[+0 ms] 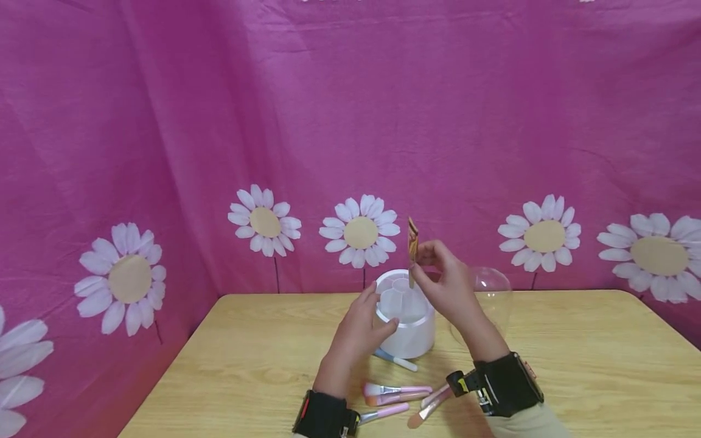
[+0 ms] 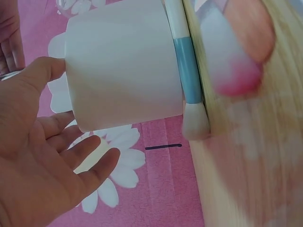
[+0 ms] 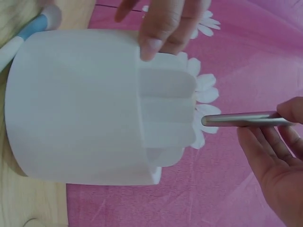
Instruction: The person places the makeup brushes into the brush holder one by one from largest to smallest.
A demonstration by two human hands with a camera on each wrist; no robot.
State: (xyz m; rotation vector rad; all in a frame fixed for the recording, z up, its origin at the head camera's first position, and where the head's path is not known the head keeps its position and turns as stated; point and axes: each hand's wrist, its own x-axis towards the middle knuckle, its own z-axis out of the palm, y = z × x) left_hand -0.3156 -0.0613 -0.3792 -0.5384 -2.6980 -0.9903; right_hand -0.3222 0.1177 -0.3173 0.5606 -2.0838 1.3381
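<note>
White rnd sectioned pot (image 1: 409, 340); L hand (image 1: 358, 325) splayed on it, R hand (image 1: 453, 291) pinching tool (image 1: 413, 243).

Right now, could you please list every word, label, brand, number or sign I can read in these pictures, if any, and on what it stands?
There is no readable text in any view.
White container: no lettering visible.
Blue-banded brush: no lettering visible.
Slim item in the right hand: no lettering I can make out.
Black wrist cuffs: any markings are too small to read.

Pink-tipped brush (image 2: 239, 75) blurred, clear dome (image 1: 495, 298) partly behind right hand (image 1: 446, 283), leftmost daisy (image 1: 22, 387) cut off
</note>
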